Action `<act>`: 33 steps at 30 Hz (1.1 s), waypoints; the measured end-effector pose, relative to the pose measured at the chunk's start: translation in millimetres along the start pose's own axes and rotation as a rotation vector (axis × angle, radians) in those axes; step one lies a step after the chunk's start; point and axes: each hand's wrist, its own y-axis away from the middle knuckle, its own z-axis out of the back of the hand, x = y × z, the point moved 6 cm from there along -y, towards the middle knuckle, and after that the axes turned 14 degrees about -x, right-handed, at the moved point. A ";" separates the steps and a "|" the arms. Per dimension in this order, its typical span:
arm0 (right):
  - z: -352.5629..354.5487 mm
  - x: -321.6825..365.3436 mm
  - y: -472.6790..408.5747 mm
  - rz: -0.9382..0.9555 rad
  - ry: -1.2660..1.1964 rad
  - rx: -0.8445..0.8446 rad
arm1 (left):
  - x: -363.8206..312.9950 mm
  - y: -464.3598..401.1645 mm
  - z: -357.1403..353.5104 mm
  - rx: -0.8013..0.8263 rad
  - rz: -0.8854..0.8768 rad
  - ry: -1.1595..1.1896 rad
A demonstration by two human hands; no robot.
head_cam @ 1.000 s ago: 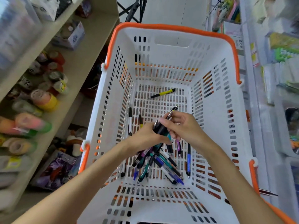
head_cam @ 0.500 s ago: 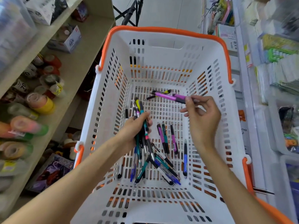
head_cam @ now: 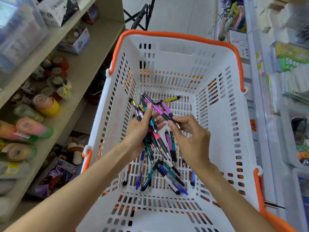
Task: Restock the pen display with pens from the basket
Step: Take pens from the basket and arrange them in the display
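Observation:
A white slotted basket with an orange rim (head_cam: 175, 35) fills the middle of the view. My left hand (head_cam: 139, 131) grips a bunch of pens (head_cam: 153, 126) upright above the basket floor. My right hand (head_cam: 190, 139) pinches two purple pens (head_cam: 160, 109) by their dark tips and lays them against the bunch. Several more pens (head_cam: 167, 174), blue, teal and purple, lie loose on the basket floor below my hands. A yellow pen (head_cam: 172, 99) lies farther back. The pen display is not in view.
Beige shelves (head_cam: 87, 67) on the left carry tape rolls (head_cam: 48, 104) and small boxes. White racks of packaged stationery (head_cam: 287, 64) line the right side. Pale floor and a black folding stand (head_cam: 140, 15) lie beyond the basket.
My right hand has brought the two purple pens from the back of the basket toward my left hand's bunch. The left hand has lifted the bunch slightly.

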 end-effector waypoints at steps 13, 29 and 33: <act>-21.2 -6.5 11.2 -0.343 -0.155 0.397 | 1.2 2.5 -1.2 0.056 -0.029 -0.131; -14.1 -40.4 -4.1 -0.677 -0.045 0.420 | 35.1 22.9 -13.2 0.540 0.033 -0.803; -9.2 -45.8 -0.6 -0.827 -0.169 0.364 | 33.8 24.3 -15.7 0.553 0.017 -0.792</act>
